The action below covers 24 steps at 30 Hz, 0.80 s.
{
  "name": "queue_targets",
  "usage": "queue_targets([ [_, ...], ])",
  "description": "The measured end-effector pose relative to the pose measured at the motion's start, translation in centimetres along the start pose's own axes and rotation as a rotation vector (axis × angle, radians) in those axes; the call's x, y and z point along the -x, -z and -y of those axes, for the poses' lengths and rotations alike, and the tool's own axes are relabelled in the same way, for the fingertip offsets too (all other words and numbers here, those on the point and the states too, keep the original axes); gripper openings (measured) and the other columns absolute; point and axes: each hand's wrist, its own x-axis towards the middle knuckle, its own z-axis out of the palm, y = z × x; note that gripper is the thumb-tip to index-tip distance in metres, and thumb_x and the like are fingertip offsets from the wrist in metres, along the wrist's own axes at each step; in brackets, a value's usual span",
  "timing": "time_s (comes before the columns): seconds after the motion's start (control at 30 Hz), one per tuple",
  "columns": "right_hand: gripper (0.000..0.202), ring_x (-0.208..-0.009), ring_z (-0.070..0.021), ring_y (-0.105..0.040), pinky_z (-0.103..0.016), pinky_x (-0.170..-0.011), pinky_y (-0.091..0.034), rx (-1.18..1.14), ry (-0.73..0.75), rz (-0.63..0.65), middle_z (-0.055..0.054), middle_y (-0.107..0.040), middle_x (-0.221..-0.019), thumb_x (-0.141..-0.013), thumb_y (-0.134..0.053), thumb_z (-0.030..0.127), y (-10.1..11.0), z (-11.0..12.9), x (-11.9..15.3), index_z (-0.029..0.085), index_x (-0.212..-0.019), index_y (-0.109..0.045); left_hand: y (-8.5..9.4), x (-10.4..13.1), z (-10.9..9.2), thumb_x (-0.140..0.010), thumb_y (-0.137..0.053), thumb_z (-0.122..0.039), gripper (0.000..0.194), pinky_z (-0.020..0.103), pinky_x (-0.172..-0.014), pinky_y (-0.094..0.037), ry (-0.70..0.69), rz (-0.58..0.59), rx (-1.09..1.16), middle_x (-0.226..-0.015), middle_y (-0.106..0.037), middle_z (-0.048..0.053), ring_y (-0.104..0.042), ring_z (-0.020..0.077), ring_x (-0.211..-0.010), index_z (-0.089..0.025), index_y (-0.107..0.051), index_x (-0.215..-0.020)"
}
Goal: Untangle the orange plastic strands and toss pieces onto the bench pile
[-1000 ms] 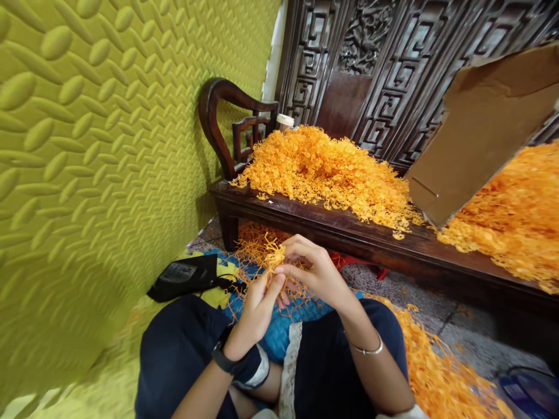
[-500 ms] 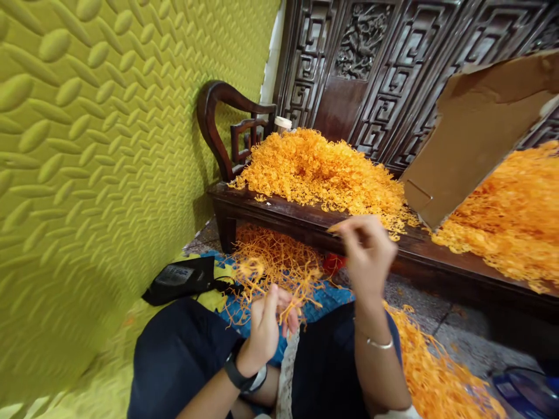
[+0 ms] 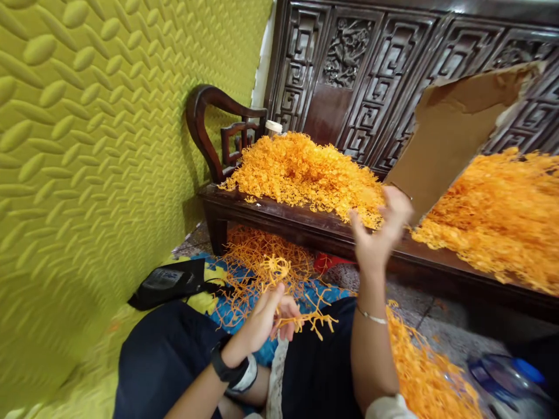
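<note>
My left hand [image 3: 271,317] is closed around a branching orange plastic sprue [image 3: 317,320], whose thin twigs stick out on both sides of the fingers; a ring-like piece [image 3: 276,267] stands above the thumb. Raised before the bench, my right hand [image 3: 379,230] has its thumb and fingers spread, with nothing visible in it, and is slightly blurred. Behind it on the bench seat lies a heap of small orange pieces [image 3: 305,171]. Below the bench, a tangle of thin orange sprues [image 3: 262,250] spreads over a blue sheet [image 3: 218,308].
A dark carved wooden bench [image 3: 279,215] runs across the front. A cardboard sheet [image 3: 449,128] divides the heap from another orange pile [image 3: 502,215]. More orange strands [image 3: 430,361] lie at my right, near a blue clear plastic container [image 3: 506,372]. A black bag [image 3: 170,282] lies left, by the yellow padded wall [image 3: 109,145].
My right hand has moved up and right toward the heap, opening from a pinch on a small orange piece. My left hand has turned the sprue slightly. The view has shifted a little.
</note>
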Motion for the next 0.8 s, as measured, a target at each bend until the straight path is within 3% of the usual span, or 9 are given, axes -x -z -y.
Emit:
queue_targets([
  [0.1,0.032,-0.107,-0.0262,-0.056,-0.046,-0.095,-0.042,0.067,0.023,0.129,-0.010,-0.064,-0.109,-0.076,-0.065,0.039,-2.4,-2.0,0.2,0.018,-0.100,-0.064,0.4,0.1,-0.2,-0.084,-0.026,-0.067,0.073,0.020,-0.035,-0.027,0.015,0.026,-0.037,-0.040,-0.055,0.004,-0.047,0.0100,-0.034,-0.013,-0.063,-0.054],
  [0.17,0.023,-0.092,-0.0226,-0.063,-0.040,-0.090,-0.046,-0.016,-0.019,0.297,-0.008,-0.069,-0.093,-0.081,-0.059,0.038,-2.5,-1.3,0.6,0.018,-0.087,-0.067,0.8,0.1,-0.3,-0.085,-0.025,-0.066,0.073,0.020,-0.036,-0.028,0.021,0.033,-0.055,-0.039,-0.054,0.003,-0.046,0.0095,-0.034,-0.013,-0.064,-0.053],
  [0.33,0.029,-0.088,-0.0172,-0.065,-0.030,-0.081,-0.050,-0.394,-0.139,0.906,-0.005,-0.069,-0.095,-0.084,-0.058,0.037,-1.8,3.7,2.4,0.019,-0.105,-0.064,1.6,-0.3,-0.1,-0.088,-0.023,-0.062,0.072,0.020,-0.037,-0.028,-0.002,0.017,-0.071,-0.040,-0.055,0.003,-0.048,0.0097,-0.035,-0.013,-0.065,-0.055],
  [0.43,0.030,-0.083,-0.0144,-0.062,-0.027,-0.079,-0.049,-0.404,-0.059,1.096,-0.003,-0.067,-0.092,-0.079,-0.065,0.035,-2.6,5.3,3.5,0.018,-0.103,-0.063,1.7,-0.5,0.0,-0.086,-0.026,-0.064,0.070,0.020,-0.035,-0.027,0.000,0.013,-0.075,-0.044,-0.060,0.004,-0.048,0.0104,-0.036,-0.012,-0.066,-0.061],
  [0.57,0.019,-0.066,-0.0100,-0.054,-0.022,-0.064,-0.043,-0.348,-0.032,1.028,0.000,-0.062,-0.073,-0.080,-0.064,0.035,-3.8,5.2,4.1,0.016,-0.077,-0.064,1.8,-0.3,-0.2,-0.086,-0.028,-0.064,0.068,0.020,-0.035,-0.027,-0.003,-0.009,-0.074,-0.045,-0.060,0.004,-0.049,0.0106,-0.037,-0.012,-0.067,-0.066],
  [0.67,0.024,-0.051,-0.0068,-0.041,-0.020,-0.049,-0.033,-0.308,-0.125,0.873,0.003,-0.054,-0.058,-0.076,-0.068,0.036,-4.0,4.9,4.3,0.015,-0.066,-0.061,2.0,-0.3,-0.2,-0.087,-0.033,-0.060,0.063,0.020,-0.036,-0.027,0.010,-0.037,-0.068,-0.040,-0.055,0.002,-0.048,0.0095,-0.035,-0.013,-0.063,-0.058],
  [0.8,0.023,-0.045,-0.0051,-0.032,-0.020,-0.043,-0.026,-0.333,-0.175,0.669,0.005,-0.046,-0.051,-0.075,-0.068,0.030,-4.1,5.2,5.0,0.015,-0.061,-0.057,2.2,-0.6,0.0,-0.088,-0.036,-0.057,0.060,0.020,-0.035,-0.025,-0.015,-0.069,-0.039,-0.039,-0.056,0.001,-0.045,0.0082,-0.031,-0.013,-0.061,-0.056],
])
